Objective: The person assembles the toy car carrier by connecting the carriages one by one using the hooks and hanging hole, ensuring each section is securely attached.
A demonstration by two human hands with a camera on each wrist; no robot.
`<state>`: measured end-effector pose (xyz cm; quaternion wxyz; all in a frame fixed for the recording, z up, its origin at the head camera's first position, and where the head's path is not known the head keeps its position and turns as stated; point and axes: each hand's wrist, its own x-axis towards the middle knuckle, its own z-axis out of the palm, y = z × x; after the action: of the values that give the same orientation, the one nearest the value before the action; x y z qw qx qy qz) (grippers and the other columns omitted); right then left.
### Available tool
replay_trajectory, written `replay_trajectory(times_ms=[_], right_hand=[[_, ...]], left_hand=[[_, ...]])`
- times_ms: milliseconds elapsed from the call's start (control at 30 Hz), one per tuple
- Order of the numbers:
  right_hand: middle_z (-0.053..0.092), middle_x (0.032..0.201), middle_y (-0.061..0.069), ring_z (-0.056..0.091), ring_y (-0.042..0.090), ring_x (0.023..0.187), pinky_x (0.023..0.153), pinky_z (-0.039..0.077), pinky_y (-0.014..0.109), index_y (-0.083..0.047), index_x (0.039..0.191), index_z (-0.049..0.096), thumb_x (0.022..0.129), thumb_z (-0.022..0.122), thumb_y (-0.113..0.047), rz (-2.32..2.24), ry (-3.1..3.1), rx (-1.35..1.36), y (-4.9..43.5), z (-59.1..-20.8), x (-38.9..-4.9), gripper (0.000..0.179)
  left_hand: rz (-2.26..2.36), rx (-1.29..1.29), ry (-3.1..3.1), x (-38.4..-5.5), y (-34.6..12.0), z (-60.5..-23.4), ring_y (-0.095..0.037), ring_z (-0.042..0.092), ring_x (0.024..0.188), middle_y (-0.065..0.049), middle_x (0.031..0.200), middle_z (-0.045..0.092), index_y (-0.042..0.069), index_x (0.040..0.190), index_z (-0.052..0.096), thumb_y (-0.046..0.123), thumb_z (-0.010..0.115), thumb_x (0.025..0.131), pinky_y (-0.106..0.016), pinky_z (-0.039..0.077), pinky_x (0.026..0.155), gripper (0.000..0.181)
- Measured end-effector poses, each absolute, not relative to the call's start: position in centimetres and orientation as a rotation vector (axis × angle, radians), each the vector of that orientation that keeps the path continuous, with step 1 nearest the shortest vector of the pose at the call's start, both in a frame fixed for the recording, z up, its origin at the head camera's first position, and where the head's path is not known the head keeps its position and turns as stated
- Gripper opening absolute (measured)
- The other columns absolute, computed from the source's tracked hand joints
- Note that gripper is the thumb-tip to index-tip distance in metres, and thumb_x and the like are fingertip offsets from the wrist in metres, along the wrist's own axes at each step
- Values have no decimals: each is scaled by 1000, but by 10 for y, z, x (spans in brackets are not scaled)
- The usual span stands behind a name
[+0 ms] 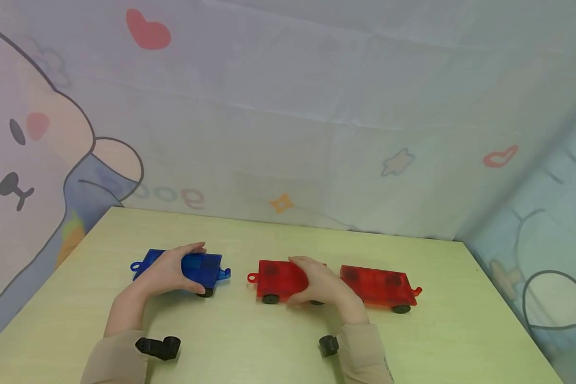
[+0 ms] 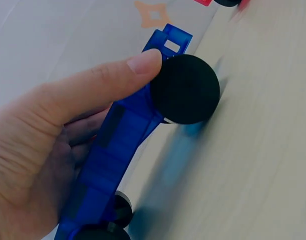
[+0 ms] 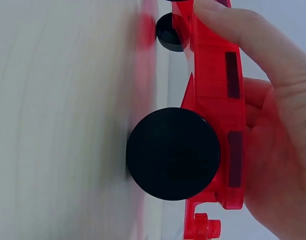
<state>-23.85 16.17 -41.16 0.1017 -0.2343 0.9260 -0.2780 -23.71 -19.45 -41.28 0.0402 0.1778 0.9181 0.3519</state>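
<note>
My left hand [image 1: 165, 274] grips a flat, see-through blue toy car [image 1: 204, 271] from above, its thumb beside a black wheel [image 2: 185, 90]. This car has a ring at its left end and a hook at its right. To the right, my right hand [image 1: 325, 284] holds a red toy car [image 1: 274, 277] across its width, thumb on the near side. The red car's ring [image 1: 252, 278] points toward the blue hook [image 1: 224, 273], with a gap between them. A small red hook [image 3: 202, 227] shows at its other end in the right wrist view.
A second red toy car [image 1: 379, 286] stands right behind my right wrist, its hook pointing right. My hand hides whether the two red cars are linked. The pale table [image 1: 249, 341] meets a printed cloth backdrop [image 1: 288, 133] at its far edge.
</note>
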Motion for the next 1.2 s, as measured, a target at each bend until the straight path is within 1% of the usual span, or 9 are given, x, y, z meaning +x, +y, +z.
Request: replay_trajectory(times_ms=[267, 567, 967, 1200], right_hand=[[44, 150, 11, 39, 31, 140, 111, 39, 49, -6, 147, 43, 75, 85, -30, -836, 2729, -686, 162, -411, -238, 87], [44, 150, 12, 39, 32, 140, 112, 38, 50, -8, 147, 43, 76, 84, -31, -839, 2724, -687, 162, -412, -236, 85], [44, 150, 12, 39, 32, 139, 112, 37, 50, -7, 147, 43, 77, 84, -30, -864, 2722, -691, 165, -414, -238, 84], [43, 151, 12, 38, 32, 140, 113, 36, 50, -6, 147, 42, 78, 83, -30, -899, 2724, -688, 169, -411, -237, 84]], left_hand=[[1093, 542, 2831, -239, -196, -419, -44, 42, 135, -17, 142, 53, 1, 148, 38, 38, 90, 66, -66, 38, 103, 104], [1087, 558, 2834, -238, -195, -420, -43, 45, 131, -16, 140, 55, 0, 147, 39, 40, 90, 65, -64, 40, 102, 105], [1072, 601, 2827, -241, -180, -419, -43, 46, 131, -17, 139, 56, 0, 147, 40, 42, 90, 65, -65, 38, 104, 105], [1068, 618, 2814, -242, -170, -418, -43, 46, 131, -16, 139, 56, 0, 147, 39, 42, 89, 66, -64, 40, 103, 104]])
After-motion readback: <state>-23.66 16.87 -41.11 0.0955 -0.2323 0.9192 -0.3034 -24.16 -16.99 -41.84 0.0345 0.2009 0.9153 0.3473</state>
